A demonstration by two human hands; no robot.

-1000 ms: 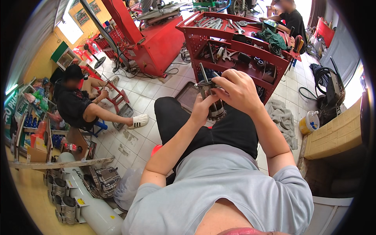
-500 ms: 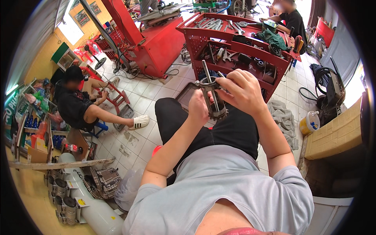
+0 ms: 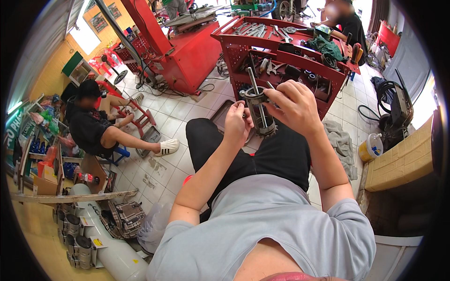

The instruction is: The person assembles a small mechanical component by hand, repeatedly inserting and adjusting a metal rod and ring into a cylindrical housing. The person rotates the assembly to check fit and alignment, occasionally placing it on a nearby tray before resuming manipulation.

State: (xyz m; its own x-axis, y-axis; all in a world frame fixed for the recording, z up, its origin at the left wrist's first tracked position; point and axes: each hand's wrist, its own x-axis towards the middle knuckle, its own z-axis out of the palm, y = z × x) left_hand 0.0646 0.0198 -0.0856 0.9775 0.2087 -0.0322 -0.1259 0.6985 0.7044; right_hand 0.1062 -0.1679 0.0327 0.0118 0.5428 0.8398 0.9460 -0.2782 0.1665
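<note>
A light grey short-sleeved shirt point(image 3: 262, 210) with a pointed neckline point(image 3: 260, 237) is worn, together with plain black trousers point(image 3: 206, 143).

Can make out big pale letters on a green sign point(image 3: 15, 124), beyond the far end of the white tank point(image 3: 115, 250), and dark lettering on that tank's own side. Cannot read the yellow oval label point(image 3: 97, 241) right beside the tank; too small.

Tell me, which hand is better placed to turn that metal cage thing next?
Probably the right hand: its fingers are at the upper end of the metal cage. The left hand is curled beside it; whether it touches, I can't tell.
</note>
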